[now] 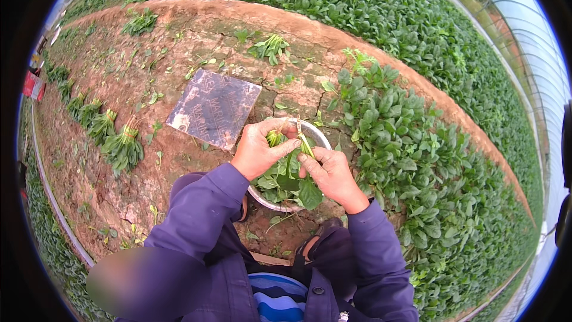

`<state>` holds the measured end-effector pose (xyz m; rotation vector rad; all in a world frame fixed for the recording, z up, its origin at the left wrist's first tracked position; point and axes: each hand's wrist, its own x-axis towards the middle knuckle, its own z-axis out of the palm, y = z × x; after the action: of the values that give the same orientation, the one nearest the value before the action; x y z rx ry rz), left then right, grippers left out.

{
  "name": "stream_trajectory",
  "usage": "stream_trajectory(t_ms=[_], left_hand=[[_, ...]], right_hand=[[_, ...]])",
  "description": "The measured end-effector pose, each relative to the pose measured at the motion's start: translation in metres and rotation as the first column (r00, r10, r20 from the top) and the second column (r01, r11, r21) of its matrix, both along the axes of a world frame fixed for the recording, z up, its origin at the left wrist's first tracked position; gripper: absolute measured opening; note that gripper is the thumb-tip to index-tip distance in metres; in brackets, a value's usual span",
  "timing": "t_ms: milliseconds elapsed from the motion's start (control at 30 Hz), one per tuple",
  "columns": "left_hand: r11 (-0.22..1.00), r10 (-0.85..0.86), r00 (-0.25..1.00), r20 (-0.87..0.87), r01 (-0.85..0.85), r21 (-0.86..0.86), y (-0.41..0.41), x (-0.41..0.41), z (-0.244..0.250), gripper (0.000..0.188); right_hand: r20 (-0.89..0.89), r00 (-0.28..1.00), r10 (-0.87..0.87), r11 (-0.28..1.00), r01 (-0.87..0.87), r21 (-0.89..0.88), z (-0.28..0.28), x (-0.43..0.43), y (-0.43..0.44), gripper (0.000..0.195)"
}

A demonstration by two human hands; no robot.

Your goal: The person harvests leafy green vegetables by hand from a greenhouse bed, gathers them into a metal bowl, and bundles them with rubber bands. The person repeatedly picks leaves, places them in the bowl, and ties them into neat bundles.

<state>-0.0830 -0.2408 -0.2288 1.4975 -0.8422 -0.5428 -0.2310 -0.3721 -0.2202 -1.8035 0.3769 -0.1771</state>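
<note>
Over a round metal basin [321, 133] between my feet, my left hand [260, 148] is closed around a small bunch of spinach stems [274, 137]. Its thumb reaches towards a single spinach plant [306, 145], whose root end points up and away from me. My right hand [330, 173] pinches that plant's pale stems between thumb and fingers. Broad green leaves [310, 194] hang below the hands over the rim. More loose leaves [268, 183] lie inside the basin, partly hidden by my hands.
A dark printed board [214, 109] lies on cracked soil beyond my left hand. Tied spinach bundles [124, 143] stand in a row at left. Loose spinach piles [271, 48] lie farther out. Growing spinach [393, 143] borders the right side. A red object [34, 86] is at far left.
</note>
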Motion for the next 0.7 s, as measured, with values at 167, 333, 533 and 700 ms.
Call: stream_trajectory(t_ms=[167,333,533,700], left_hand=[[0.997,0.073,0.970,0.231,-0.079,0.017,0.000,-0.001,-0.005,0.017],[0.989,0.123,0.889,0.440,-0.148,0.023,-0.001,-0.002,-0.009,0.015],[0.983,0.097,0.818,0.567,-0.170,0.076,0.004,0.001,-0.008,0.012],[0.915,0.243,0.898,0.367,-0.337,0.220,0.004,0.009,0.003,0.014]], right_hand=[[0.013,0.999,-0.053,0.905,0.054,-0.422,-0.003,0.002,0.008,0.019],[0.083,0.995,-0.053,0.694,0.097,-0.713,-0.002,0.005,0.016,0.018],[0.029,0.997,-0.069,0.687,0.069,-0.723,-0.003,0.003,0.019,0.020],[-0.011,0.999,-0.035,0.997,0.034,-0.076,0.001,-0.001,0.002,0.026]])
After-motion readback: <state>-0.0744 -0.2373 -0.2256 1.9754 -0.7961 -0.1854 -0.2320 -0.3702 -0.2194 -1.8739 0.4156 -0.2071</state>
